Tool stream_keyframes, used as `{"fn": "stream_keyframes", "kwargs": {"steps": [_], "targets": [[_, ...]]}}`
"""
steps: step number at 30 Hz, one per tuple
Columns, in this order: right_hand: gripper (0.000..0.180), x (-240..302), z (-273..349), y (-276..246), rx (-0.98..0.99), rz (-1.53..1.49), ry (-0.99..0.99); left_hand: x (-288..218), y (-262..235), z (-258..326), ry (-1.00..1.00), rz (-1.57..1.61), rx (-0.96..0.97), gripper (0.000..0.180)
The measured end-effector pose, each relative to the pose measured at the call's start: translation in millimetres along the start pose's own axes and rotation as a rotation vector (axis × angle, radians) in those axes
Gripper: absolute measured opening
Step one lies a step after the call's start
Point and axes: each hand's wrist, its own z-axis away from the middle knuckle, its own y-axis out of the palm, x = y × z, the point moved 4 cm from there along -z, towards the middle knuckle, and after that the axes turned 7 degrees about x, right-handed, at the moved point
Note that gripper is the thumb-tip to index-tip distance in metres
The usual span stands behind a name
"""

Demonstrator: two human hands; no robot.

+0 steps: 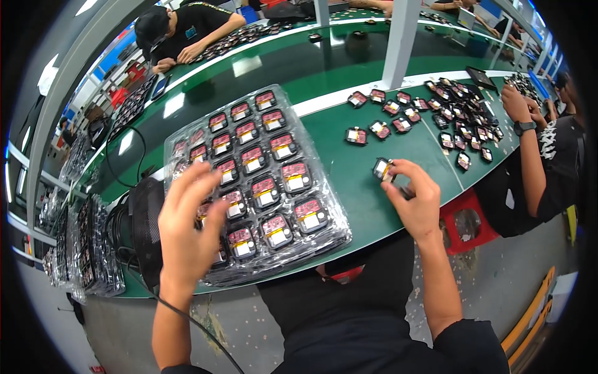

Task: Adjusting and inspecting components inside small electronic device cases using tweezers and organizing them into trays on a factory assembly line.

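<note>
The left hand [187, 227] lies flat and open on a clear tray [187, 140] of small parts. The right hand [414, 199] pinches one small black part [382, 168] just above the green surface [355, 174].

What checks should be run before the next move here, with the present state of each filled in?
1. Left hand resting on the clear tray: ok.
2. Right hand holding a small module at its fingertips: ok.
3. Tray pockets all filled: cannot tell, the left hand covers some.
4. Tray fully on the green table: not ok, its near edge overhangs.
5. Loose modules lie apart from the right hand: ok.
</note>
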Motion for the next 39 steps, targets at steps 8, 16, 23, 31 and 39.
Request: {"fn": "stream_keyframes", "kwargs": {"steps": [8,16,23,31,39], "targets": [[0.052,76,37,-14,0.122,-0.689,-0.248,-96,45,52,0.262,0.462,-0.044,0.047],[0.059,99,61,-25,0.388,-0.817,0.008,-103,99,82,-0.151,1.368,-0.037,0.065],[0.033,104,57,-32,0.283,-0.316,-0.209,-99,108,89,-0.203,1.556,-0.014,0.065],[0.030,105,54,-27,0.203,-0.102,-0.419,-99,111,90,-0.244,1.568,0.013,0.064],[0.028,103,54,-27,0.228,-0.087,-0.412,-97,111,89,-0.267,1.555,0.020,0.064]]}}
